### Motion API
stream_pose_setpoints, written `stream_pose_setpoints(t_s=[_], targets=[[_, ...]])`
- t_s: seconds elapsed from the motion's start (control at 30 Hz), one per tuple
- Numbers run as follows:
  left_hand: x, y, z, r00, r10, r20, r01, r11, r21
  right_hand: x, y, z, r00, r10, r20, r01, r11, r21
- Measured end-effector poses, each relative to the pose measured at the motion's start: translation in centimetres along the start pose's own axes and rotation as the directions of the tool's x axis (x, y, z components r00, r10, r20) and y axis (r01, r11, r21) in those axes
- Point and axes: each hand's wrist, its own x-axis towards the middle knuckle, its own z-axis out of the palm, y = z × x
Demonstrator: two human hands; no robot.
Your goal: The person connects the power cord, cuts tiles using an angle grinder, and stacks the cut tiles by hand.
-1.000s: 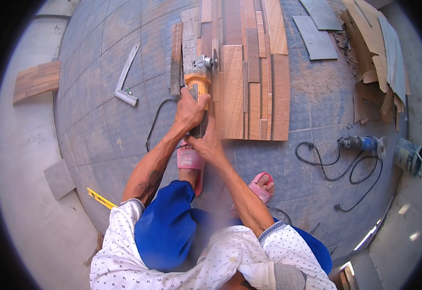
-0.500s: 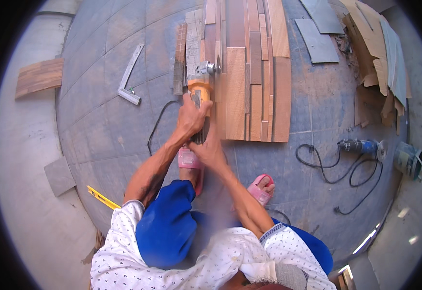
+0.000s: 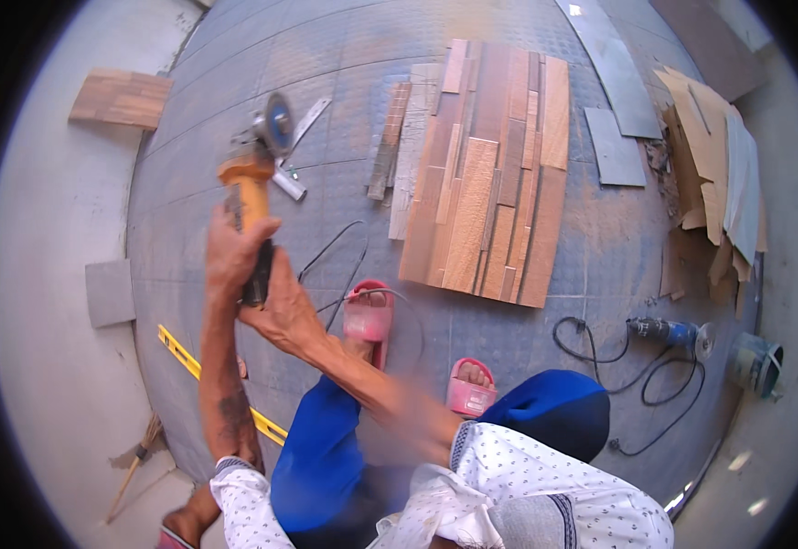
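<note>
Both of my hands are wrapped round a yellow and black angle grinder, lifted off the tiled floor to the left of the wood-look panel. My left hand grips its yellow body. Farther down, my right hand closes round the black rear end. The grinder's disc points away from me, over a metal angle square that it partly hides. To the right lies the panel of staggered brown strips, which neither hand touches. A black cord trails near my pink slipper.
Narrow offcuts lie left of the panel. A blue grinder with looped cord and a bucket are at right, below torn cardboard and grey tiles. A yellow spirit level lies at left, partly behind my left arm.
My hands have swung the grinder left, away from the panel's left side to above the angle square. The panel now sits lower and wholly in view; my legs and the view have shifted.
</note>
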Motion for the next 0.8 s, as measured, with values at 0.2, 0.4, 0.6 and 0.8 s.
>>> stream_pose_setpoints(t_s=[0.2,0.4,0.6,0.8], targets=[[-5.1,-3.2,-15.3,0.955,-0.266,-0.130,0.231,0.944,-0.236,1.2,5.1,-1.5,0.998,0.061,-0.034,-0.070,0.870,-0.488],[-6.2,-6.9,-18.3,0.982,-0.011,-0.190,-0.060,0.931,-0.361,-7.4,14.9,3.2,0.803,0.559,0.208,-0.321,0.699,-0.639],[-2.6,-11.1,-7.5,0.995,-0.020,0.095,0.047,0.958,-0.284,-13.5,21.6,8.3,0.316,0.377,0.871,0.006,0.917,-0.399],[-2.8,-11.3,6.7,0.925,0.082,0.371,0.103,0.886,-0.452,-7.9,22.0,-10.6,0.745,0.111,-0.658,-0.374,0.886,-0.274]])
